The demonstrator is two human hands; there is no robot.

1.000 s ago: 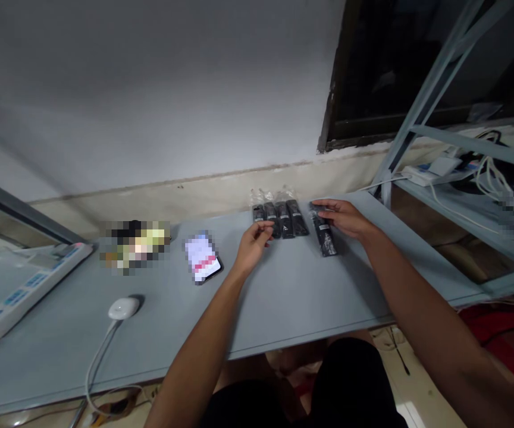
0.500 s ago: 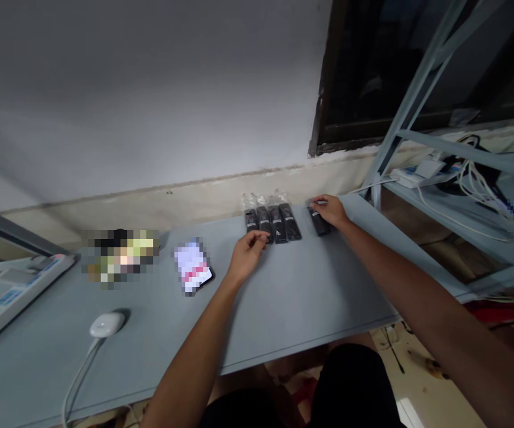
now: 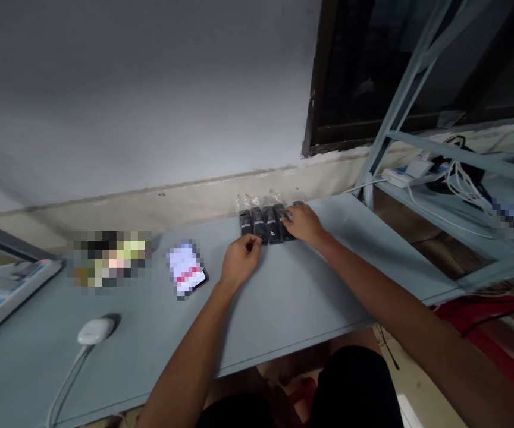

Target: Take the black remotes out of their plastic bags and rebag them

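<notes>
Several flat black packets in clear plastic sleeves [image 3: 257, 221] lie side by side in a row against the wall, their clear ends pointing to the wall. My right hand [image 3: 304, 223] is bent over the right end of the row. Its fingers grip the rightmost black packet [image 3: 298, 204], which is mostly hidden under the hand, and the fingertips reach onto the neighbouring packet. My left hand [image 3: 241, 258] rests at the near ends of the left packets, thumb and forefinger pinched together. Whether anything is between those fingertips is hidden.
A lit phone [image 3: 186, 268] lies left of my left hand on the grey tabletop [image 3: 284, 303]. Farther left are a blurred colourful item [image 3: 114, 258], a white puck on a cable [image 3: 96, 330] and a power strip [image 3: 11, 297]. A metal shelf with cables [image 3: 462, 178] stands at right.
My right hand has moved left with the separate packet, which now sits against the row's right end. My left hand stays at the near ends. The view has shifted slightly.
</notes>
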